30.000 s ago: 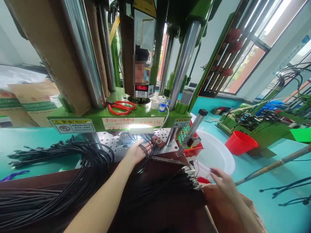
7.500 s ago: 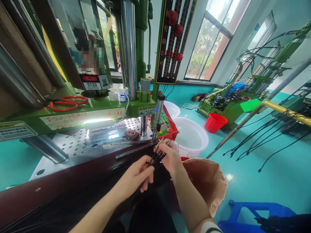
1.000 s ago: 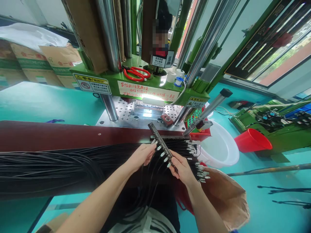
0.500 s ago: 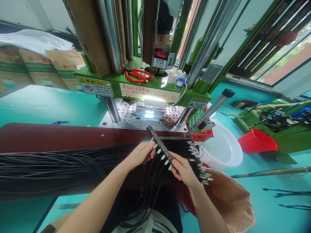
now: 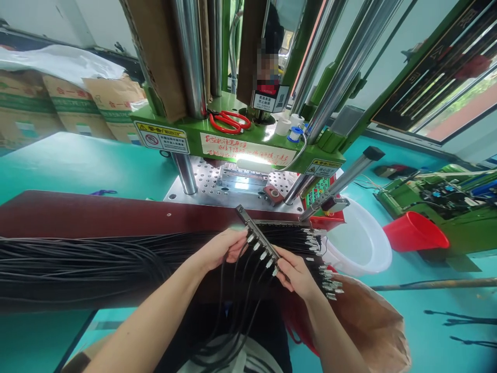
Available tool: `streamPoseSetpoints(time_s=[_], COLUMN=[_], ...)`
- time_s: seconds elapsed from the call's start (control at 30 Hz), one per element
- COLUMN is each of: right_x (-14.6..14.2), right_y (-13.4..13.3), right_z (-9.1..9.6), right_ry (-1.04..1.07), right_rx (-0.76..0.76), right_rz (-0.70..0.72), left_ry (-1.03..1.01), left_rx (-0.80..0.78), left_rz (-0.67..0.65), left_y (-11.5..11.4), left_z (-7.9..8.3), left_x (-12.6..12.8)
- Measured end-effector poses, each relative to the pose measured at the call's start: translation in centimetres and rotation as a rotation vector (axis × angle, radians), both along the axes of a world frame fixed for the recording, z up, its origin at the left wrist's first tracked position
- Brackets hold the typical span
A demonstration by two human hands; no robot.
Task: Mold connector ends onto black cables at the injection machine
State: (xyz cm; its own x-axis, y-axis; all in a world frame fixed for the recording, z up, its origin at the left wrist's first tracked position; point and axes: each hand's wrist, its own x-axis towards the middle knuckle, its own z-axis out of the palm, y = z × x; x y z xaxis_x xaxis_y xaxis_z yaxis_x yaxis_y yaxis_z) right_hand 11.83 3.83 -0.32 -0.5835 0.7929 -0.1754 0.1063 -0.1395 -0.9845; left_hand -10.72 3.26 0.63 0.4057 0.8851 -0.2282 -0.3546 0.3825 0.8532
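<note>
Long black cables (image 5: pixel 77 267) spread leftward from the left hand (image 5: pixel 227 246). Right of the right hand (image 5: pixel 297 272) are a round white plastic tub (image 5: pixel 363 246), a brown paper bag (image 5: pixel 375 321) and, farther, a conical red plastic bucket (image 5: pixel 415 233), contents unclear. Between them, both hands pinch a slim dark metal bar (image 5: pixel 258 234) edged with silvery plugs (image 5: pixel 263 255).

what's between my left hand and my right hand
The head view shows a dark metal bar between them, with silver connectors along its lower edge and black cables hanging below.
</note>
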Motion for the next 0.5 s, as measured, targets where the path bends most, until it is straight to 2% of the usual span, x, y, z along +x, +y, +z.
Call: streamPoseSetpoints(time_s=[0.2, 0.27, 0.37, 0.5], right_x=[-0.5, -0.1, 0.8, 0.9], right_y=[-0.3, 0.5, 2.7, 6.0], right_z=[0.4, 1.3, 4.1, 8.3], right_ry=[-0.109, -0.162, -0.308, -0.548], right_rx=[0.037, 0.11, 0.372, 0.651], right_rz=[0.08, 0.142, 0.299, 0.495], left_ry=[0.038, 0.098, 0.307, 0.545], left_rx=[0.06, 0.108, 0.229, 0.313], left_rz=[0.073, 0.077, 0.09, 0.196], left_y=[-0.5, -0.9, -1.2, -0.5], left_z=[-1.0, -1.3, -0.9, 0.9], left_x=[-0.7, -0.7, -0.4, 0.0])
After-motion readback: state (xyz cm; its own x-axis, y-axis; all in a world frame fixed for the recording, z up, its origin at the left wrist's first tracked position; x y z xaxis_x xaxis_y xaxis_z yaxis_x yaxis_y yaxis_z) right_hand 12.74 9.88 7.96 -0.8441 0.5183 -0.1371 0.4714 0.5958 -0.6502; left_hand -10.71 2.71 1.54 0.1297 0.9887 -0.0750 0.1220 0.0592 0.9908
